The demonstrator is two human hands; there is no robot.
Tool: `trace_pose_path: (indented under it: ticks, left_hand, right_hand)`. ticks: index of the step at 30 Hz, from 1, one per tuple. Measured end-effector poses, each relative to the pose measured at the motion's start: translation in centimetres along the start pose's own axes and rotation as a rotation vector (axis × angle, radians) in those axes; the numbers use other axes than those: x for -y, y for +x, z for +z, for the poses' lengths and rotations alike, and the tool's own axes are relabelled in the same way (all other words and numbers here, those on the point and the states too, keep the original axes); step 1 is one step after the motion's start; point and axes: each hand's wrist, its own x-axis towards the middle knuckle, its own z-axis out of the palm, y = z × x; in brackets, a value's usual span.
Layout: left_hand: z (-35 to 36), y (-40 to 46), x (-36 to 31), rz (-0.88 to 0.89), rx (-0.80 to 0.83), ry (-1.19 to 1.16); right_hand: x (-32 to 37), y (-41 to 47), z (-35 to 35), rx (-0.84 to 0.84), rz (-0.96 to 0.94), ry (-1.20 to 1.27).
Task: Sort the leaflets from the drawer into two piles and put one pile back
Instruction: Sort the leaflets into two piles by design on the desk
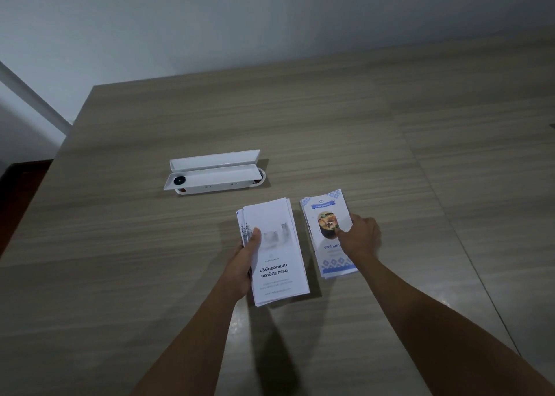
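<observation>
Two stacks of leaflets sit side by side near the middle of the wooden table [120, 260]. My left hand [244, 260] grips the white stack [276, 254], thumb on top of its plain white cover with black text, holding it slightly above the table. The blue-patterned stack [326, 215], showing a food picture, lies flat on the table to the right. My right hand [359, 239] rests on that stack's right edge, fingers touching its top leaflet. No drawer is in view.
A white rectangular cable box [214, 171] with its lid flipped open is set into the table behind the stacks; a black round part sits at its left end. The table's left edge runs diagonally, with dark floor beyond. A wall stands behind.
</observation>
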Motion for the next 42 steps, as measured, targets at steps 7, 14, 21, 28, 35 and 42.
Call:
trace_pose_path:
  ticks: [7,14,21,28,35,42]
  left_hand:
    - [1.0,0.0,0.6,0.016,0.009,0.013]
    - [3.8,-1.0,0.9,0.059,0.012,0.043]
    - [5.8,-2.0,0.2,-0.061,0.001,-0.023]
    - [6.6,-1.8,0.8,-0.077,-0.013,0.047]
    - [6.6,-1.5,0.9,-0.052,-0.026,0.039]
    - [6.5,-1.7,0.8,0.031,0.038,-0.014]
  right_hand:
    - [0.5,-1.3,0.0,-0.135,-0.106,0.094]
    - [1.9,-6.5,-0.4,0.523,-0.089,0.662]
    - [1.7,-8.4,-0.3,0.48,-0.06,0.708]
    - [2.6,-9.3,-0.6,0.431,-0.072,0.633]
    - [3.4,-10.0,-1.4,0.421,-0.088,0.615]
    - [3.1,-9.2,-1.6,0.356,-0.16,0.552]
